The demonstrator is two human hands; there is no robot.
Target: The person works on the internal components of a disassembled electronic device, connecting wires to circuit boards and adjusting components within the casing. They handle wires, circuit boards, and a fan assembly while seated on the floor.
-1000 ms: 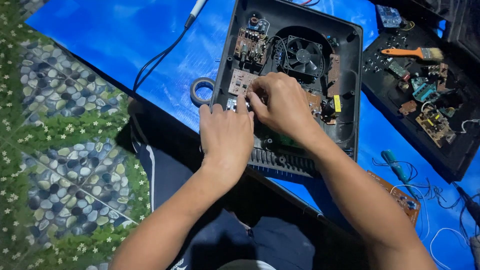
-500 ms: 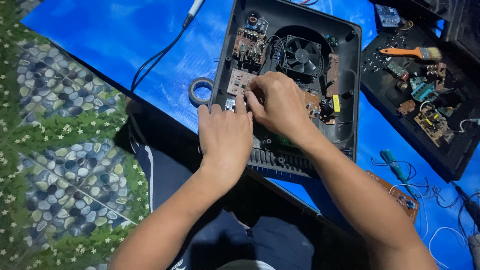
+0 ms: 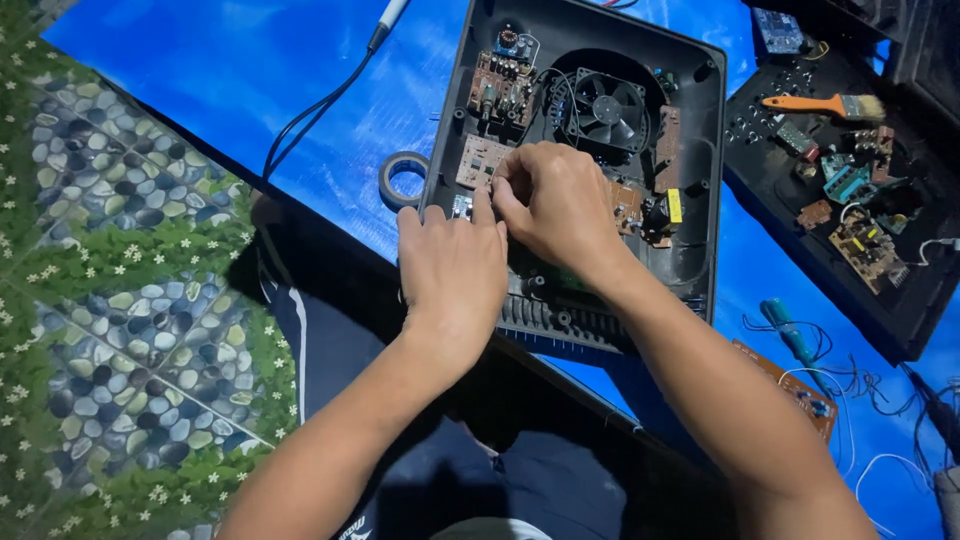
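Left hand (image 3: 452, 262) lies palm down on the near left part of the open black appliance housing (image 3: 706, 150), fingers stretched forward and close together, gripping nothing; fingertips reach the small tan circuit board (image 3: 478, 160) at the housing's left side. Right hand (image 3: 553, 205) sits just beside it, touching at the forefinger, fingers curled and pinched together over the same spot near that board. What the pinch holds is hidden under the fingers; cannot tell.

Housing rests on a blue sheet (image 3: 250, 70), tilted slightly, its ribbed vent edge nearest the person. Inside: a black cooling fan (image 3: 603, 111) in a round well at the upper middle, a brown component board (image 3: 502, 82) to its upper left, and more board with a yellow part (image 3: 675, 205) to the right of the right hand.

Just left of the housing, a roll of grey tape (image 3: 403, 178) lies flat on the sheet. A soldering iron (image 3: 385, 20) with its black cord lies further up left.

To the right, a second black tray (image 3: 905, 320) holds loose boards and parts, with an orange-handled brush (image 3: 822, 104) on it. Near the right forearm, a teal-handled screwdriver (image 3: 790, 330) and a loose brown board (image 3: 795, 385) with thin wires lie on the sheet. Pebble-and-leaf patterned mat (image 3: 110, 280) at left.
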